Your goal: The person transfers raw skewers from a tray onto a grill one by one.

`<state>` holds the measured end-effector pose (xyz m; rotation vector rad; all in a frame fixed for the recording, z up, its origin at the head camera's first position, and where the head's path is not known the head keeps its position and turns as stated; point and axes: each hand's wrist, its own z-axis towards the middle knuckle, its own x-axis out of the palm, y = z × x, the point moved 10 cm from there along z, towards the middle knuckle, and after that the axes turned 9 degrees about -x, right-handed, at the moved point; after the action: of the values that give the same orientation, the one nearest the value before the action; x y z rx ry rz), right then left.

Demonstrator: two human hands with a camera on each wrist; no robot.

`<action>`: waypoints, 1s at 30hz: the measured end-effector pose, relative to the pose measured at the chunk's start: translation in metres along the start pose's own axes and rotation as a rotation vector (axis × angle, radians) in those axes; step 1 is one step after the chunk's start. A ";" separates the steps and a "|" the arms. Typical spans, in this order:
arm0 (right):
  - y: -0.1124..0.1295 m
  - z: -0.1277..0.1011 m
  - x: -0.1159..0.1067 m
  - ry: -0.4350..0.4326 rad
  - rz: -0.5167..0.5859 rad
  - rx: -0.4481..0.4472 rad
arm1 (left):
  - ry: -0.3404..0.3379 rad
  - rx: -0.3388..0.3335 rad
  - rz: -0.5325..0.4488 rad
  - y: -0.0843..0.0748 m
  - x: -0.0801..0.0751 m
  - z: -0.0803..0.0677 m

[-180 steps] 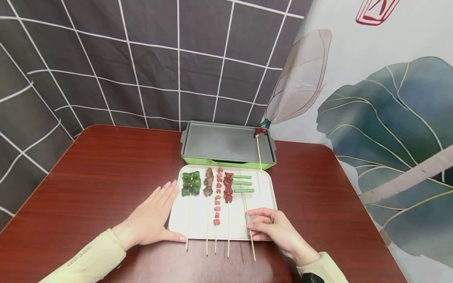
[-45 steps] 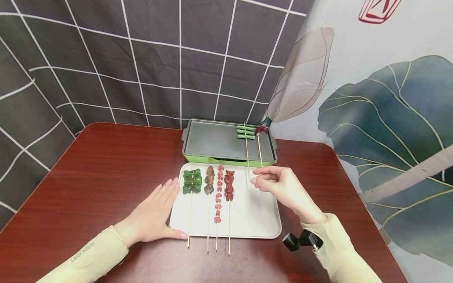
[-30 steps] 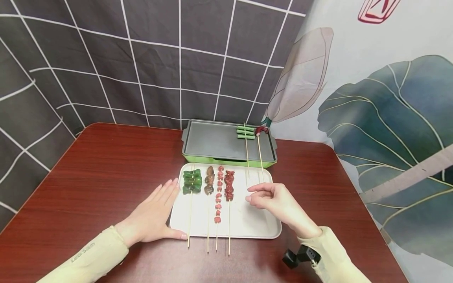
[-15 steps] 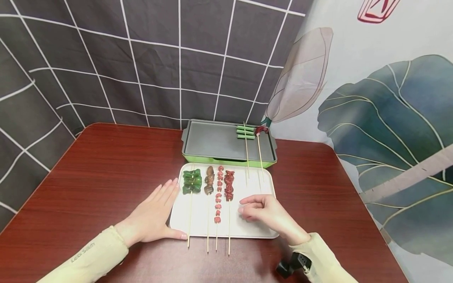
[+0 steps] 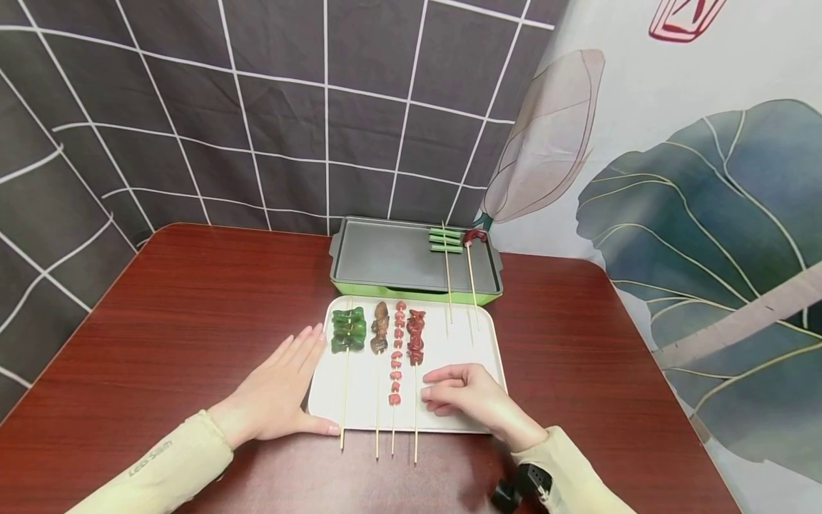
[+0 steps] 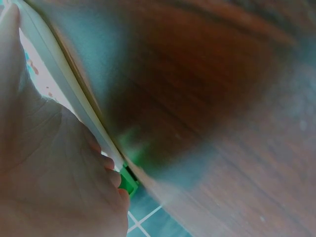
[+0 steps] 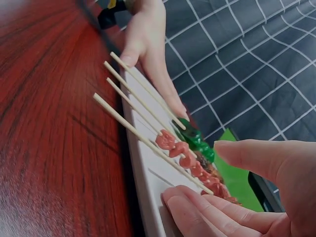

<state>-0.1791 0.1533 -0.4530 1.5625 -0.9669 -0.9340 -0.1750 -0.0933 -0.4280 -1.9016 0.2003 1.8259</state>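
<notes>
A white tray (image 5: 464, 350) holds several skewers: green pepper (image 5: 347, 332), brown mushroom (image 5: 379, 328), small pink pieces (image 5: 394, 357) and dark red meat (image 5: 414, 335). My left hand (image 5: 282, 385) lies flat on the table, fingers straight along the tray's left rim (image 6: 74, 94). My right hand (image 5: 429, 389) rests on the tray's near part, fingertips beside the dark red skewer's bare stick (image 7: 148, 143). In the right wrist view the thumb (image 7: 247, 155) is raised apart from the fingers (image 7: 197, 207), with nothing held. A green bean skewer (image 5: 446, 239) and a red-tipped skewer (image 5: 474, 236) lie on the grill.
The grey grill plate with a green base (image 5: 411, 293) stands just behind the tray, against the tiled backdrop. The skewer sticks stick out past the tray's near rim over the dark red wooden table (image 5: 193, 307). A leaf-print curtain hangs at the right.
The green bean skewer went from the tray to the grill. My right hand let go of it, then drew back toward me and leftward to the dark red skewer's stick. The left hand stayed put.
</notes>
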 end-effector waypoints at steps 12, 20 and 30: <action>-0.006 -0.001 0.011 0.033 0.061 0.036 | -0.009 0.010 0.006 -0.001 -0.002 -0.001; -0.008 -0.001 0.013 0.032 0.073 0.056 | -0.011 0.011 0.007 -0.001 -0.001 0.000; -0.012 -0.002 0.016 0.040 0.121 0.076 | -0.007 0.004 -0.001 0.001 0.001 0.000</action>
<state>-0.1698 0.1412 -0.4663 1.5613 -1.0667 -0.7867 -0.1755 -0.0935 -0.4286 -1.8913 0.2003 1.8300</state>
